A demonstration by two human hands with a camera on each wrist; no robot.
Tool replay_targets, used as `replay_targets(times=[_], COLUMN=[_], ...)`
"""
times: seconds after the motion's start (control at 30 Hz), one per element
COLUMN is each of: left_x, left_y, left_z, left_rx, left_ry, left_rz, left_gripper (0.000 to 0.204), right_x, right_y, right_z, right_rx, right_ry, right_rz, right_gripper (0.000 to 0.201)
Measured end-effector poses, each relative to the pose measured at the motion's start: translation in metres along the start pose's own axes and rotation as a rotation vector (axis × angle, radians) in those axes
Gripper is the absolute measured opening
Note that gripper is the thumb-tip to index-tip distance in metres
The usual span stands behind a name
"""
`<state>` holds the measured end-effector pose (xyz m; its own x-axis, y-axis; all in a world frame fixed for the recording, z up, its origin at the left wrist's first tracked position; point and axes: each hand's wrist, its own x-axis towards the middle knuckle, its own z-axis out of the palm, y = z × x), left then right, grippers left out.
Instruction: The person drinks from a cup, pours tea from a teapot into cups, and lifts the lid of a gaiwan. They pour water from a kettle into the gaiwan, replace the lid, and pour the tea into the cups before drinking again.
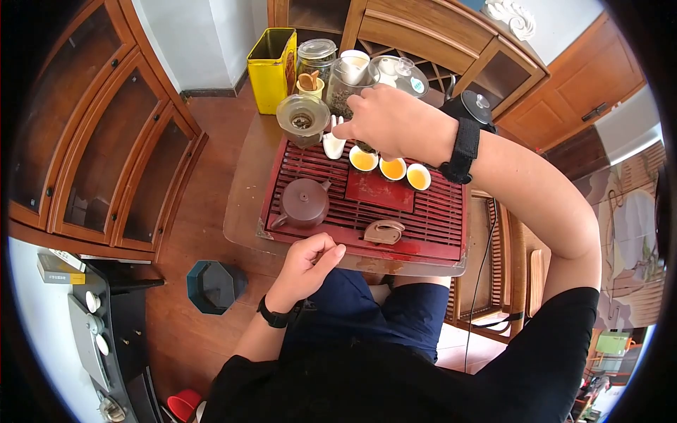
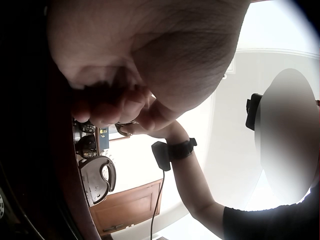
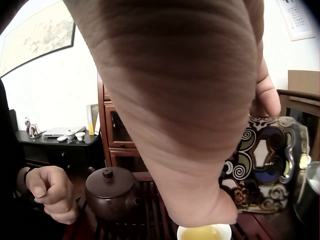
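My right hand (image 1: 395, 121) reaches over the far side of the slatted red tea tray (image 1: 437, 240), fingers bent downward. In the right wrist view its fingertips meet the top edge of a black, gold-swirled, box-like patterned piece (image 3: 265, 165), mostly hidden under the hand from above. Just left of these fingers lies a white scoop-shaped dish (image 1: 333, 146). Three white cups of amber tea (image 1: 393, 168) stand in a row below the wrist. Loosely curled and holding nothing, my left hand (image 1: 308, 266) hovers over the lap, close to the brown teapot (image 1: 304, 203).
A brown arched clay piece (image 1: 384, 231) rests on the near tray edge. Behind are a strainer on a pitcher (image 1: 303, 116), a yellow tin (image 1: 271, 74), a lidded jar (image 1: 317, 56) and a black kettle (image 1: 469, 107). A bin (image 1: 214, 287) stands on the floor.
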<state>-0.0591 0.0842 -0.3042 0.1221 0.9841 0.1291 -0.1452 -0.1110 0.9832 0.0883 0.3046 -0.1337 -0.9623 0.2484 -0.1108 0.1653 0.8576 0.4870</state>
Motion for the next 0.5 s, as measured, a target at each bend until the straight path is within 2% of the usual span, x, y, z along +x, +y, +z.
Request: replay_targets(times=[0.2,0.27,0.4,0.47,0.5], left_x=[0.0000,0.0001,0.0002,0.0002,0.0002], left_y=[-0.0012,-0.0016,-0.0014,-0.0007,-0.0004], left_z=[-0.0003,-0.0005,-0.0004,-0.0004,-0.0003], left_rx=[-0.005,0.000,0.017,0.012,0.006], left_ry=[-0.005,-0.005,0.001,0.001,-0.001], left_rz=[-0.002,-0.002,0.010,0.006,0.001], left_gripper=[0.027,0.026,0.026,0.026,0.026], right_x=[0.0030,0.0029,0.0003,0.0002,0.0001], right_y=[-0.0014,-0.0039,-0.0041,-0.0016,-0.0007], right_z=[-0.0036,-0.0063,-0.0031,-0.0004,-0.0010], right_rx=[-0.013,0.041,0.048,0.023,0.023], right_ry=[-0.029,-0.068,-0.064,-0.033,-0.033], right_rz=[-0.001,0.012,0.004,-0.012,-0.012], right_gripper=[0.048,0.035,0.032,0.046,0.046])
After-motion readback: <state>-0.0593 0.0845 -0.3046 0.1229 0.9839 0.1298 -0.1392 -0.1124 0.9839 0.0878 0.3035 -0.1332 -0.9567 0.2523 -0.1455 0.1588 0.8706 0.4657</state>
